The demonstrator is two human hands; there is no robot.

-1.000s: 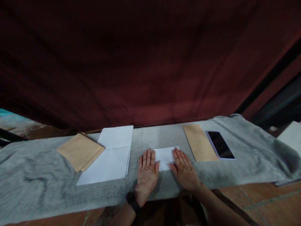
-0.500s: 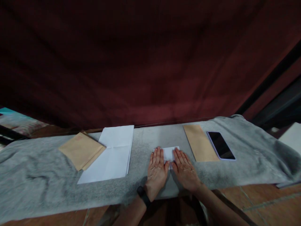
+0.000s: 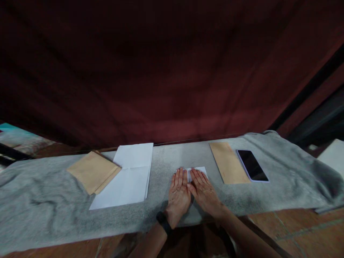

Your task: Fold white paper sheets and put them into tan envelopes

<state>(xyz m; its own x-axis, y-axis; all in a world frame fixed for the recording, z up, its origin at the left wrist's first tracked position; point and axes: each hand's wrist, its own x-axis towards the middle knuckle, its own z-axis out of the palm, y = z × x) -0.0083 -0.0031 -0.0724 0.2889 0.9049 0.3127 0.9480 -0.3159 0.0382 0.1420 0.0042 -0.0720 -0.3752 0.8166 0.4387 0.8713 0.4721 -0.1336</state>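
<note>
A small folded white paper (image 3: 200,169) lies flat on the grey cloth, mostly covered by my hands. My left hand (image 3: 179,193) rests on its left part, palm down with the fingers stretched out. Beside it, my right hand (image 3: 205,191) is flat too, fingers extended over the paper's middle and right part. The two thumbs meet or nearly meet. A dark band (image 3: 163,223) circles my left wrist.
Left of my hands are white paper sheets (image 3: 129,179), with brown envelopes (image 3: 92,172) overlapping their left edge. To the right lie another brown envelope (image 3: 229,165) and a phone (image 3: 252,165). The grey cloth (image 3: 61,222) covers a narrow surface before a dark red curtain (image 3: 172,89).
My right hand has slid left across the folded paper, closer to my left hand, baring the paper's right corner. My left hand has stayed in place.
</note>
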